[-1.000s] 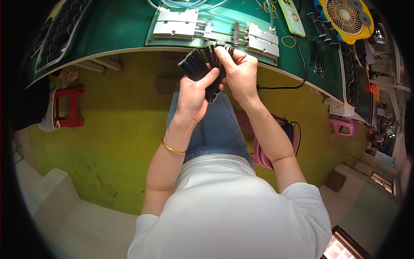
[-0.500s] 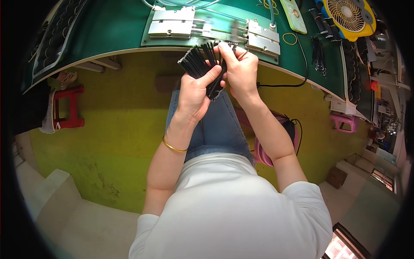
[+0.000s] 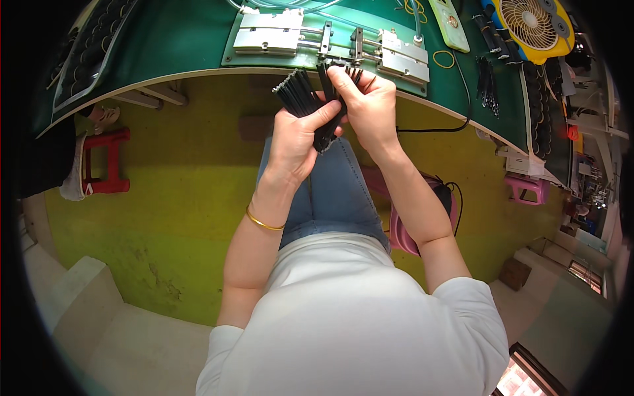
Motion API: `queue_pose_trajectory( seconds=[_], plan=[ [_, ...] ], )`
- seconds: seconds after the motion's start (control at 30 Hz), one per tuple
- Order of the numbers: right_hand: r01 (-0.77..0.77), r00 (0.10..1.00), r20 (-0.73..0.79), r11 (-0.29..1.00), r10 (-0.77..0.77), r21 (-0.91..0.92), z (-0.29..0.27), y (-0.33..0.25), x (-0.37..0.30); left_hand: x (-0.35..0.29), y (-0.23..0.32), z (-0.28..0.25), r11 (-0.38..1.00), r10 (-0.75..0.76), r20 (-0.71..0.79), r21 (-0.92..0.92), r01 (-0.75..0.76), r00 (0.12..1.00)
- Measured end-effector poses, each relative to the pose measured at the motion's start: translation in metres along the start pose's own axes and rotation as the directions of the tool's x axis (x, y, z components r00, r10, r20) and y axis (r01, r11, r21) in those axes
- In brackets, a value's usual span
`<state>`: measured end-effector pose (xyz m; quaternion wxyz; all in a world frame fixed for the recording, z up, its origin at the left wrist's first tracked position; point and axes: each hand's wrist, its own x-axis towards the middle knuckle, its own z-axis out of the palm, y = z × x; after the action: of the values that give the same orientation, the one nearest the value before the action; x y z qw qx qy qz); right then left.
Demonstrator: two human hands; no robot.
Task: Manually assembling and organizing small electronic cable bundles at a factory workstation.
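Note:
A bundle of thin black wires, pale at the ends, is gripped in my left hand, with the thumb across it. My right hand touches the bundle's right side, thumb and fingers pinched on several of its strands. Just beyond my fingers lies a metal clamping fixture on a green plate. It has a left silver cylinder block and a right silver cylinder block. Rods join them to a left dark jaw and a right dark jaw, which stand apart. My right fingertips partly hide the strand ends.
Clear hoses run behind the fixture. To the right are a power strip, a yellow-and-blue fan and more black wire bundles. A rack of black coils lies left. The green table's front edge curves before me.
The fixture's jaws, blurred by motion before, are now sharp and stand apart. My right fingers have shifted slightly on the strands; my left hand keeps its hold.

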<state>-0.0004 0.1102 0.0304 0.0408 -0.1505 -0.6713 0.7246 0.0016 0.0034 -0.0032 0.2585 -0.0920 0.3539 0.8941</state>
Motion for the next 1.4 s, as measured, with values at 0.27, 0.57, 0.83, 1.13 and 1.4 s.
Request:
queue_pose_trajectory(
  seconds=[0.27, 0.57, 0.83, 1.13, 1.4],
  plan=[
    [-0.032, 0.998, -0.056, 0.999, 0.033, 0.009, -0.002, 0.006, 0.006, 0.001, -0.003, 0.002, 0.999, 0.018, -0.051, -0.035, -0.019, 0.999],
    [-0.053, 0.997, -0.040, 0.988, 0.059, 0.145, -0.004, 0.014, 0.012, 0.004, -0.004, 0.002, 1.000, 0.011, -0.037, -0.025, -0.012, 0.999],
    [-0.021, 0.999, -0.031, 0.993, 0.025, 0.116, -0.003, 0.012, 0.010, 0.004, -0.003, 0.001, 0.999, 0.003, -0.024, -0.045, -0.004, 1.000],
    [0.019, 0.999, -0.046, 0.998, -0.016, 0.067, 0.000, 0.013, 0.006, 0.003, -0.002, 0.000, 0.999, 0.023, -0.040, -0.036, -0.024, 0.999],
    [-0.014, 0.998, -0.052, 0.998, 0.018, 0.065, -0.003, 0.011, 0.010, 0.003, -0.001, 0.005, 0.999, 0.035, -0.053, -0.029, -0.037, 0.998]
  ],
)
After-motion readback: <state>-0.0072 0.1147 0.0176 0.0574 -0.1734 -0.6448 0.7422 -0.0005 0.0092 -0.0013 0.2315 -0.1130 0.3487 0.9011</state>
